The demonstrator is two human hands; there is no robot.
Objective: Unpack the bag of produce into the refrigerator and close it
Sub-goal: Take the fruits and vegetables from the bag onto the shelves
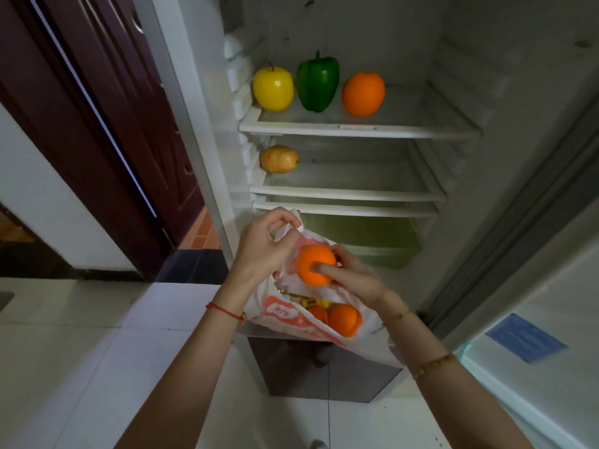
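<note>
A white and orange plastic bag [285, 315] hangs in front of the open refrigerator [356, 128]. My left hand [265, 244] pinches the bag's handle at the top. My right hand [350, 277] grips an orange [311, 264] just above the bag's mouth. Inside the bag lie two more orange fruits [343, 319] and a yellow packet [308, 301]. On the top shelf stand a yellow apple [273, 89], a green pepper [317, 82] and an orange [363, 94]. A potato [278, 158] lies at the left of the second shelf.
The refrigerator door [534, 286] stands open at the right, with a blue label [525, 341] on it. A dark wooden door [107, 124] is at the left. Below the shelves is a crisper drawer [363, 234]. White floor tiles [81, 351] lie below.
</note>
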